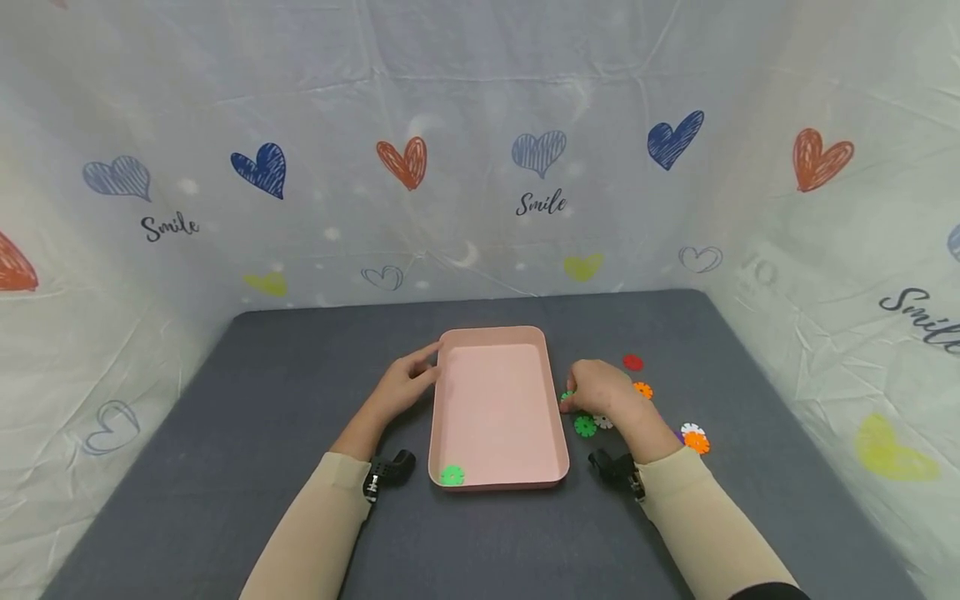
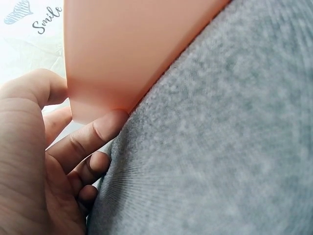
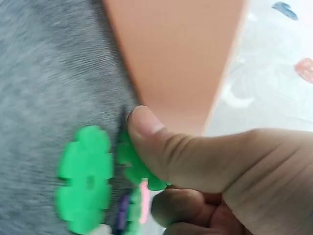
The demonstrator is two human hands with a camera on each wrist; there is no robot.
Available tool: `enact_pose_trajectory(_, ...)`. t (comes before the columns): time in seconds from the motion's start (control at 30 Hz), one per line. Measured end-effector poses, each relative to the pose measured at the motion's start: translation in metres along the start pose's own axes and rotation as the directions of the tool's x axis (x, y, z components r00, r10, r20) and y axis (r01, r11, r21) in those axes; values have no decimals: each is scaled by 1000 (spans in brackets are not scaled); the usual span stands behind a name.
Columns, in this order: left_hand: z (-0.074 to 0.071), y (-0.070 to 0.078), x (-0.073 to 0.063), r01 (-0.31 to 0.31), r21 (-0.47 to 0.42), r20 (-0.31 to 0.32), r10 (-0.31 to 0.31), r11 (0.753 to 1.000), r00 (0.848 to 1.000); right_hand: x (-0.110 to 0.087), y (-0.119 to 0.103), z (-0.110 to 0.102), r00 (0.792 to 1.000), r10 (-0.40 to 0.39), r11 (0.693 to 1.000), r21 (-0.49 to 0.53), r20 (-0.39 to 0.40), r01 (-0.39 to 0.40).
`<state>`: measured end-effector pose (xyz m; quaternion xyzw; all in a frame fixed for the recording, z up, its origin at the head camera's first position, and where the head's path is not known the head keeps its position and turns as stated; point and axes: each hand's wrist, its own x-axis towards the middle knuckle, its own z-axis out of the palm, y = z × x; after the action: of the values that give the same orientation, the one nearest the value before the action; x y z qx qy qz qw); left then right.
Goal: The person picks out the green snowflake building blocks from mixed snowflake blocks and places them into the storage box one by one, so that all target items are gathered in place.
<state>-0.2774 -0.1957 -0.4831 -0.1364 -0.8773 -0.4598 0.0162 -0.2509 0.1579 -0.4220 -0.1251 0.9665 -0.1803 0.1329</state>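
On the dark grey counter (image 1: 375, 542), the left hand (image 1: 400, 388) rests loosely extended fingers against the left wall of a pink rectangular tray (image 1: 498, 408). To its right, the right hand (image 1: 606, 388) pinches a green notched flat disc (image 3: 139, 171), apparently between thumb and forefinger. A second green disc (image 1: 452, 477) lies in the tray's near left corner; a red disc (image 1: 633, 362) lies farther right.

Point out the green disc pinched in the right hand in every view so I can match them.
Head: the green disc is right of and below centre, at the right hand, beside the pink tray.
Left wrist: not in it.
Right wrist: the green disc is below and slightly left of centre, partly covered by that hand.
Shared landmark: the pink tray, visible in all three.
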Motion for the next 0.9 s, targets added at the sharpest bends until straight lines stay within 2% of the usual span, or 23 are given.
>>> enact_pose_trajectory(0.07,1,-1,0,3,3,-8,-3,1000,1000,-3,0,-8,999,-27,999,31,-19,28)
enact_pose_trajectory(0.17,2,-3,1,0,2,-12,0,1000,1000,-11,-3,-25,995,-45,995,87,-87,53)
enact_pose_trajectory(0.23,2,-4,0,-5,-2,-12,5,1000,1000,-16,-7,-35,991,-50,986,152,-120,68)
enact_pose_trajectory(0.3,2,-5,0,-9,-5,-13,9,1000,1000,-21,-13,-41,992,-38,968,241,-124,68)
enact_pose_trajectory(0.4,0,-6,-1,-16,-3,-11,16,1000,1000,-27,-26,-42,993,-48,919,386,-109,87)
enact_pose_trajectory(0.53,-3,-4,0,-24,2,-7,24,1000,1000,-27,-44,-34,987,-133,823,545,-92,161)
enact_pose_trajectory(0.67,-3,-3,0,-22,2,-11,22,1000,1000,-25,-64,-20,972,-229,730,650,-60,212)
enact_pose_trajectory(0.7,-3,-3,0,-20,4,-10,20,1000,1000,-24,-68,-16,967,-248,715,664,-56,221)
enact_pose_trajectory(0.8,-1,-3,1,-18,7,-7,18,1000,1000,-23,-84,-1,957,-286,680,691,-58,245)
enact_pose_trajectory(0.87,-1,-3,2,-20,6,-7,20,1000,1000,-22,-95,12,952,-297,685,679,-70,263)
enact_pose_trajectory(0.9,0,-3,2,-20,1,-6,20,1000,1000,-22,-100,18,950,-302,698,661,-76,275)
